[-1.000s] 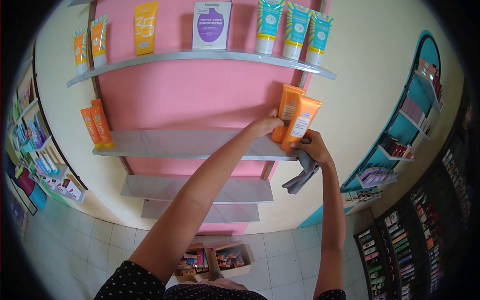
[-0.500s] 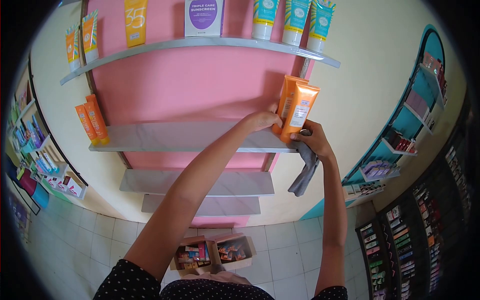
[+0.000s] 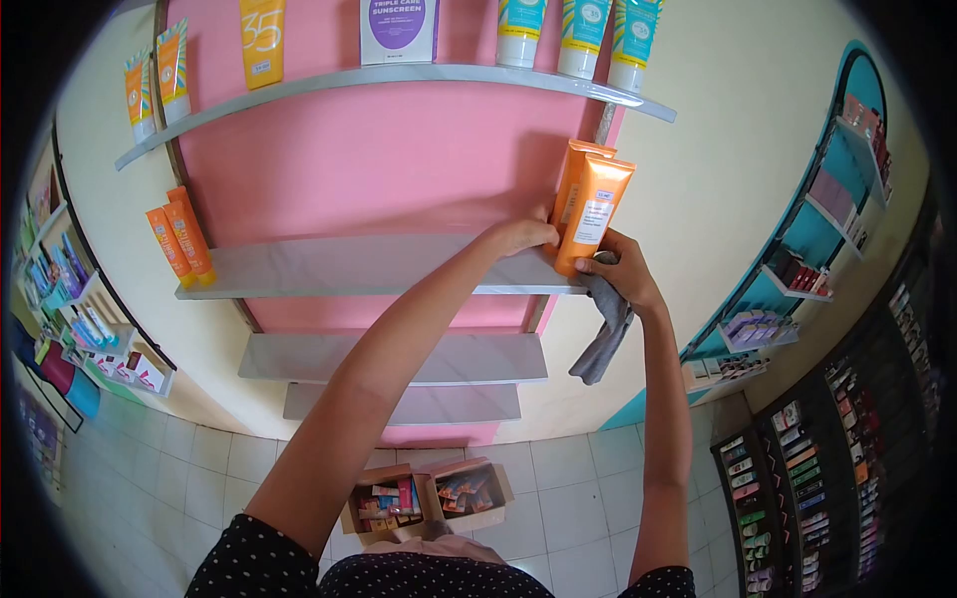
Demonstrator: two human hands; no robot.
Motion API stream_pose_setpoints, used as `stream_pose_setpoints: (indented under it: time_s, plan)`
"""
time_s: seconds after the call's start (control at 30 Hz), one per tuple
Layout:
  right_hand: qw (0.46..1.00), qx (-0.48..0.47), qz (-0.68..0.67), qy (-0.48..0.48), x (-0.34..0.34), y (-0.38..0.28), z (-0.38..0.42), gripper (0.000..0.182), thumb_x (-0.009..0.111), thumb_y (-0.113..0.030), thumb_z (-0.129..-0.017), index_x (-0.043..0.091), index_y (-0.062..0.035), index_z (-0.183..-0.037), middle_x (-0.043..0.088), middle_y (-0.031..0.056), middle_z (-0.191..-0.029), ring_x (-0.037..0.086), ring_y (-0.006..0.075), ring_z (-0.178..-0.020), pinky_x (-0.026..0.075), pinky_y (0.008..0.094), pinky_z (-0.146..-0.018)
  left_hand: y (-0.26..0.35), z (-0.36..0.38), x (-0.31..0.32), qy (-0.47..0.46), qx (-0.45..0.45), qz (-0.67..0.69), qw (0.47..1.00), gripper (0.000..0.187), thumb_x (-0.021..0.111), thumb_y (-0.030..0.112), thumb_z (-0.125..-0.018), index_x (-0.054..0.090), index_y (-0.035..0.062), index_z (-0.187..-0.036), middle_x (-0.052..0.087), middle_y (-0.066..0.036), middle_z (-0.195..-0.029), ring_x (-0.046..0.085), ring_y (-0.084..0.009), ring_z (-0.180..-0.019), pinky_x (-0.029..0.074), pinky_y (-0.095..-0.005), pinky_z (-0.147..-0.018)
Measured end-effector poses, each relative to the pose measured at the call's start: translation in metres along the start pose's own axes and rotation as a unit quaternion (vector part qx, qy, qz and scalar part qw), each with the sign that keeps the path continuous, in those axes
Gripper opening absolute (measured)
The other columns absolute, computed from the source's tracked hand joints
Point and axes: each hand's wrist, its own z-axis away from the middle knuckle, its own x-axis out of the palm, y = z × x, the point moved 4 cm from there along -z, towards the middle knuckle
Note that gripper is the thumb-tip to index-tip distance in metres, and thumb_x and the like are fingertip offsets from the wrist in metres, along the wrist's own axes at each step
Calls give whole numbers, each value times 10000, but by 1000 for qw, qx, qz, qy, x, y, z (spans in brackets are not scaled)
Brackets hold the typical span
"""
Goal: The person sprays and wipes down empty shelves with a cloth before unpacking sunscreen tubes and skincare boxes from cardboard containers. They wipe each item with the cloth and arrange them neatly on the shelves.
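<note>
Two orange tubes stand upright, one in front of the other, at the right end of the grey middle shelf. My left hand reaches to the rear orange tube, its fingers closed at that tube's lower part and partly hidden behind the front one. The front orange tube has my right hand at its lower right side, thumb near its base. A grey cloth is held in my right hand and hangs below the shelf edge.
Two smaller orange tubes lean at the shelf's left end. The upper shelf bears a white sunscreen box and several tubes. Lower shelves are beneath. Open cartons of products stand on the floor. Product racks stand at both sides.
The view has shifted slightly, so the shelves appear a little higher. Both hands stay at the two orange tubes, with the cloth still hanging from my right hand.
</note>
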Motion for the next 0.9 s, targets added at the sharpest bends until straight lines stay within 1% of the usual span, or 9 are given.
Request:
stream_pose_setpoints:
  time_s: [0.3, 0.4, 0.43, 0.5, 0.57, 0.67, 0.77, 0.83, 0.9]
  plan:
    - [998, 33, 36, 29, -2, -13, 21, 430, 668, -127, -660, 483, 24, -1018, 557, 109, -858, 537, 141, -785, 449, 235, -675, 2, 3, -4, -18, 17, -57, 998, 593, 502, -90, -572, 356, -10, -1141, 467, -119, -1043, 447, -217, -994, 361, -285, -851]
    - [980, -18, 47, 194, -16, -21, 54, 337, 645, -82, -660, 511, 18, -953, 554, 95, -841, 527, 132, -763, 432, 250, -667, 6, 16, -13, 5, 20, -107, 994, 557, 484, -120, -595, 371, 7, -1126, 479, -124, -1025, 466, -224, -981, 389, -300, -827]
    - [969, -34, 45, 243, -14, -24, 71, 306, 635, -68, -662, 522, 10, -936, 555, 80, -829, 521, 124, -757, 426, 255, -665, 6, 27, -20, 22, 22, -146, 989, 535, 472, -134, -602, 391, 21, -1107, 496, -128, -1003, 485, -227, -962, 412, -306, -800]
    - [950, -51, 52, 303, 7, -33, 109, 246, 620, -44, -663, 545, -7, -894, 556, 56, -813, 506, 106, -743, 414, 253, -656, 11, 90, -33, 217, 151, -241, 934, 493, 436, -149, -601, 401, 26, -1061, 532, -160, -895, 524, -255, -896, 430, -322, -750]
    - [967, -20, 58, 249, 53, -26, 132, 157, 612, -35, -666, 568, -8, -815, 559, 38, -757, 497, 93, -691, 410, 238, -635, 20, 180, -32, 302, 167, -236, 908, 454, 427, -143, -615, 425, 26, -1036, 541, -149, -863, 532, -246, -880, 413, -316, -760]
    - [988, 142, -18, -49, 158, -3, 150, 69, 619, -50, -665, 585, -3, -701, 566, 23, -644, 491, 84, -578, 408, 235, -554, -30, 290, -22, 385, 39, -144, 911, 398, 428, -102, -640, 417, 31, -1014, 536, -168, -811, 530, -301, -819, 408, -366, -711]
    - [904, 230, 0, -360, 271, 55, 192, 176, 637, -165, -673, 606, 8, -660, 554, 49, -528, 493, 69, -516, 397, 235, -489, -133, 386, 0, 455, -155, -116, 869, 366, 468, -50, -649, 421, 32, -1003, 540, -160, -806, 530, -291, -812, 408, -368, -699]
    - [830, 242, 56, -500, 331, 92, 227, 263, 620, -260, -678, 619, 2, -655, 548, 81, -501, 513, 94, -505, 402, 252, -486, -194, 442, 27, 502, -298, -65, 810, 356, 491, -12, -648, 431, 51, -993, 539, -156, -822, 526, -289, -813, 408, -369, -687]
    - [766, 229, 95, -593, 372, 143, 267, 292, 618, -318, -652, 637, -27, -681, 575, 110, -553, 555, 158, -525, 429, 280, -527, -237, 482, 55, 507, -355, -53, 783, 345, 491, -2, -652, 440, 68, -985, 540, -141, -849, 523, -287, -822, 410, -367, -676]
